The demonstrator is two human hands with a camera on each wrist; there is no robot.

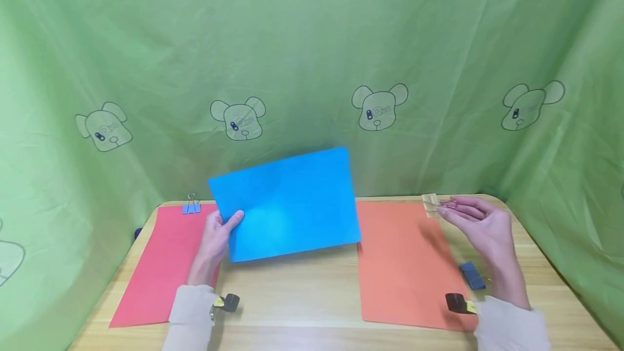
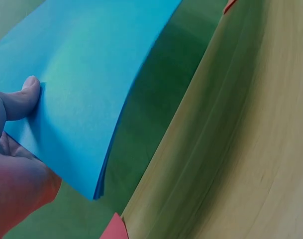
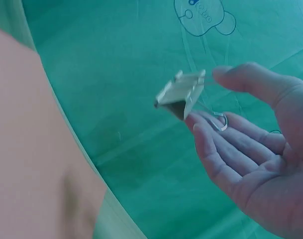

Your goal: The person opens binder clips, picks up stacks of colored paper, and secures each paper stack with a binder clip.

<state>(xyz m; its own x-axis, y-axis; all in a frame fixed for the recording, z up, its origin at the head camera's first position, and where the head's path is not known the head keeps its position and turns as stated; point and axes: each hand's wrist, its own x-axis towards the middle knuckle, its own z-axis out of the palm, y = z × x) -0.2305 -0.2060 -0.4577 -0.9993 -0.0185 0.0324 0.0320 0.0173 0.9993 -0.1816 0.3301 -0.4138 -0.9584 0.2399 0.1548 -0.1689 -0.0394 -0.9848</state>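
Observation:
A small stack of blue paper (image 1: 292, 205) is raised above the table, tilted. My left hand (image 1: 214, 240) grips it at its left edge, thumb on the front face; the layered sheet edges show in the left wrist view. My right hand (image 1: 489, 229) pinches the wire handles of a pale yellow binder clip (image 3: 183, 92) between thumb and fingers. This clip is held over the far right corner of the orange paper (image 1: 402, 264), apart from the blue stack. Red paper (image 1: 151, 264) lies on the left, partly behind my left hand.
A blue binder clip (image 1: 191, 208) sits at the red paper's far edge, one handle upright. Beside the orange paper's right edge lies a dark blue binder clip (image 1: 473, 275). Wooden table (image 1: 292, 297) shows between the papers. Green curtain (image 1: 312, 42) hangs behind and on both sides.

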